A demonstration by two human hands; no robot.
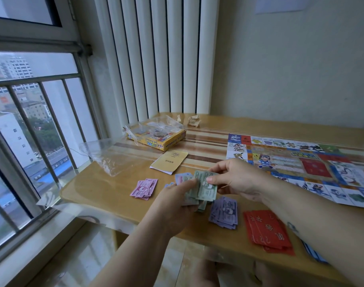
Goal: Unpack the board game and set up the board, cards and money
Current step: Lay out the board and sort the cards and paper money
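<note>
My left hand (177, 206) grips a stack of play money above the table's front edge. My right hand (237, 179) pinches a green note (207, 190) at the top of that stack. On the table lie a pink pile of notes (144, 189) to the left and a purple pile (224, 213) just below my hands. A red stack of cards (269, 232) sits near the front edge. The colourful game board (305, 162) lies unfolded on the right. The yellow game box (156, 135) stands open at the back.
A yellow instruction leaflet (170, 161) lies mid-table. Clear plastic wrap (106, 156) hangs over the table's left edge by the window. Two crumpled paper scraps (194, 121) sit at the back near the radiator. Blue cards (314, 254) peek out under my right forearm.
</note>
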